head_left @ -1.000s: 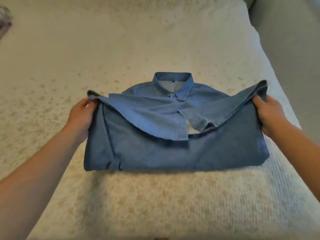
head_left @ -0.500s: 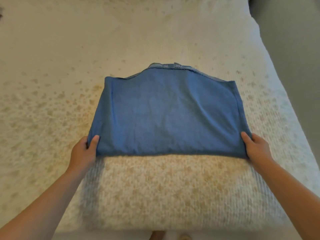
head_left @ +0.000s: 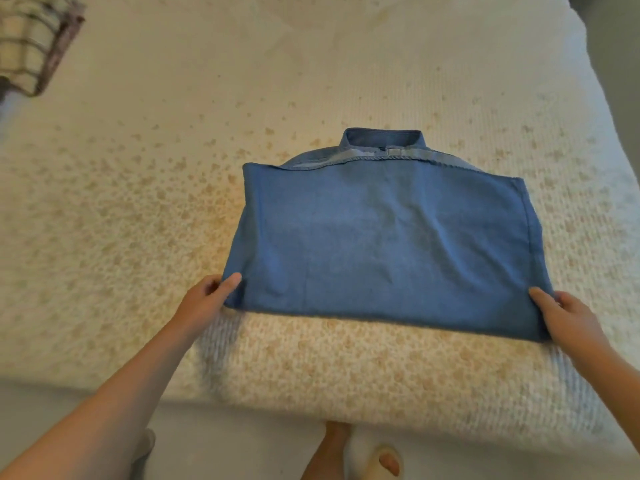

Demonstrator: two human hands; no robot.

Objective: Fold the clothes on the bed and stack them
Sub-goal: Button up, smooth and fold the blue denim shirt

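A blue collared shirt (head_left: 381,244) lies folded into a rectangle on the bed (head_left: 138,220), its collar showing past the far edge. My left hand (head_left: 207,299) pinches the shirt's near left corner, thumb on top of the cloth. At the near right corner my right hand (head_left: 568,317) holds the fold the same way, thumb on top and fingers under the edge.
A checked garment (head_left: 31,43) lies at the far left corner of the cream flowered bedspread. The bed's near edge runs below the shirt, and my foot in a slipper (head_left: 377,459) stands on the floor. Grey floor shows at the far right.
The lower half of the shirt was lifted and laid over the collar half a second ago. Since then both hands hold the near corners and the collar shows more.
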